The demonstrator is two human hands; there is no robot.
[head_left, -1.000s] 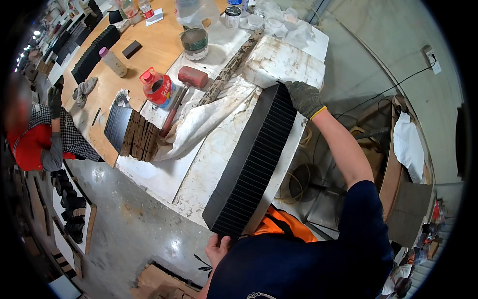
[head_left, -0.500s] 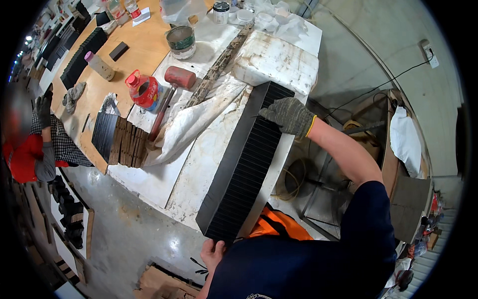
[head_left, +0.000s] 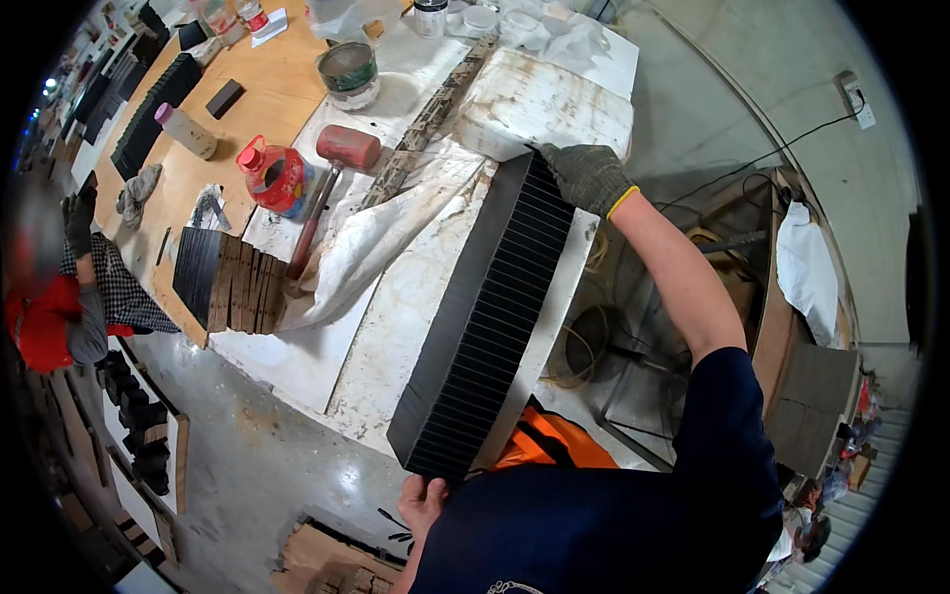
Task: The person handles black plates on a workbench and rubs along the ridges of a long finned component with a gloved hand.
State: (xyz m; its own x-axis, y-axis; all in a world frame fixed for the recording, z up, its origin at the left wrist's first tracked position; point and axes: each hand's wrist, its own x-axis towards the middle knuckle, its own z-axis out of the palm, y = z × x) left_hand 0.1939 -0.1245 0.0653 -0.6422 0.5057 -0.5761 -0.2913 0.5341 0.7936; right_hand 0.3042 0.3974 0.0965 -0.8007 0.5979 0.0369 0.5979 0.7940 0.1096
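A long row of black slabs [head_left: 485, 317], packed face to face, lies slantwise along the near edge of the white work surface. My right hand [head_left: 586, 179], in a dark grey knit glove with a yellow cuff, closes its fingers over the far end of the row. At the near end my bare left hand [head_left: 420, 502] has its fingers curled and the tips pressed against the last slab. A dirty white foam block [head_left: 542, 104] stands just beyond the far end, close to my gloved fingertips.
Left of the row lie a white cloth [head_left: 346, 259], a red-headed mallet [head_left: 348, 148], a red-capped jug [head_left: 272, 180] and a stack of brown and black slabs [head_left: 242, 285]. A paint-stained tin [head_left: 349, 75] stands farther back. At the far left is a person in red [head_left: 45, 317].
My right hand has slid away from me along the row to its far end. My left hand has stayed at the near end. The view has shifted slightly.
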